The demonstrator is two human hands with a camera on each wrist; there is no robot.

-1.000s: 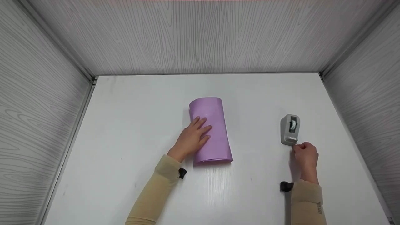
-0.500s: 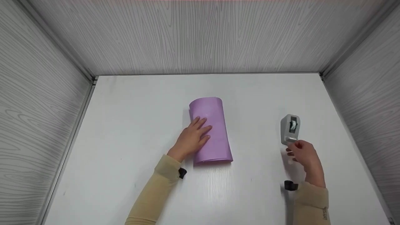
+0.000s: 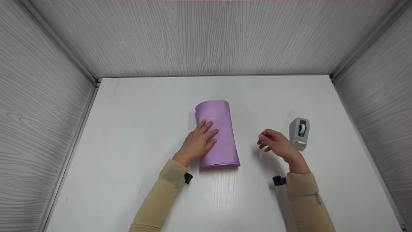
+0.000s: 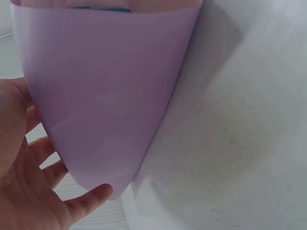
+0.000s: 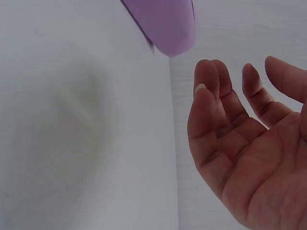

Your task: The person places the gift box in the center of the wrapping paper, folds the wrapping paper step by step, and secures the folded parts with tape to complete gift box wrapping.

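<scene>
Left hand (image 3: 195, 143): fingers spread on purple roll (image 3: 224, 138) | right hand (image 3: 277, 144): grip unclear | long axis: near-to-far, far end slightly left

Worktop (image 3: 138, 112): brightly and evenly lit in the head view, with pale streaky glare below the purple roll (image 3: 220, 141).
Back wall (image 3: 206, 38): dimmer grey, a thin reddish line along the picture's top edge.
Shadows: soft-edged, lying left of the roll and of the right hand (image 3: 278, 145).
Tape dispenser (image 3: 299, 133): a small bright glint near its front.
Wrist views: duller and greyer, a blurred brownish patch over the worktop in each.
Right palm: shaded, with finger outlines fairly clear.
</scene>
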